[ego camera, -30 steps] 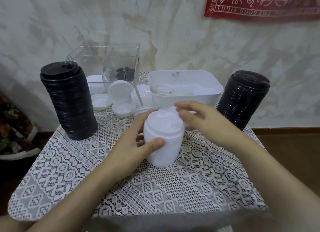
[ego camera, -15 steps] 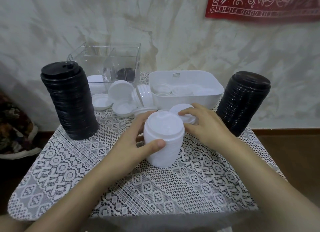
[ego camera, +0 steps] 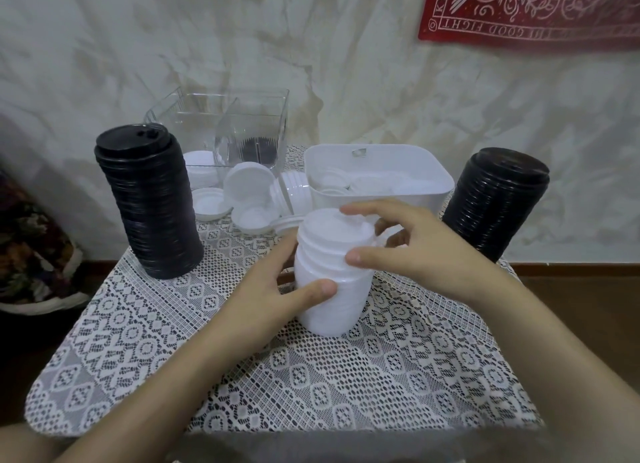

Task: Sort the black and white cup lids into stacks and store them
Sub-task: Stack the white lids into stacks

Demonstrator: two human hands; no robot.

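On the head view, my left hand point(ego camera: 273, 296) has its fingers clamped round the white stack point(ego camera: 332, 289), which stands upright in the middle of the lace-covered counter point(ego camera: 311, 386). My right hand point(ego camera: 408, 244) curls its fingers round the top lid point(ego camera: 329, 227). The left black stack point(ego camera: 149, 203) and right black stack point(ego camera: 495, 199) flank it, with a bin point(ego camera: 433, 194), a clear box point(ego camera: 225, 126) and loose lids point(ego camera: 247, 192) behind, and a red cloth point(ego camera: 530, 9) on the mottled wall point(ego camera: 104, 47).
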